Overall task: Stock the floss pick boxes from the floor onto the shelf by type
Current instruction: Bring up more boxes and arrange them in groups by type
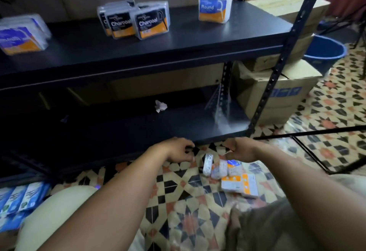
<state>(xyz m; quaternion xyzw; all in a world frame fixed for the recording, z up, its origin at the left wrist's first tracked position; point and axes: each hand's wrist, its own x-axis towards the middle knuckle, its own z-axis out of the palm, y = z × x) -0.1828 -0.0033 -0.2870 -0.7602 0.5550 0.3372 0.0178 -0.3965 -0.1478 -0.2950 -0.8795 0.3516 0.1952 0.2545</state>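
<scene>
Nearest the lens, my two bare forearms reach down and forward between my knees, over a patterned tiled floor (178, 201). My left hand (178, 151) hangs just in front of the shelf's lower board (138, 131), fingers loosely curled and holding nothing. My right hand (240, 151) hovers directly above a small heap of floss pick boxes (233, 175) on the tiles, fingers bent downward. Motion blur hides whether they touch or pinch the topmost box, so its grasp cannot be told. The heap consists of several clear packs with white and orange labels, some lying flat and one standing on edge.

On the black upper board (178, 38) the stocked boxes stand in three groups, well apart. Blue-and-orange boxes (21, 34) stand at the left end. A cluster of Charcoal boxes (134, 20) stands near the middle, touching one another. A single Round box (214, 9) stands upright toward the right end.

A crumpled white scrap (160, 106) lies on the lower board. Cardboard cartons (277, 96) are stacked beside the right upright of the rack, with a blue bucket (324, 50) behind them. Blue packets (21, 197) lie on the floor at the lower left.
</scene>
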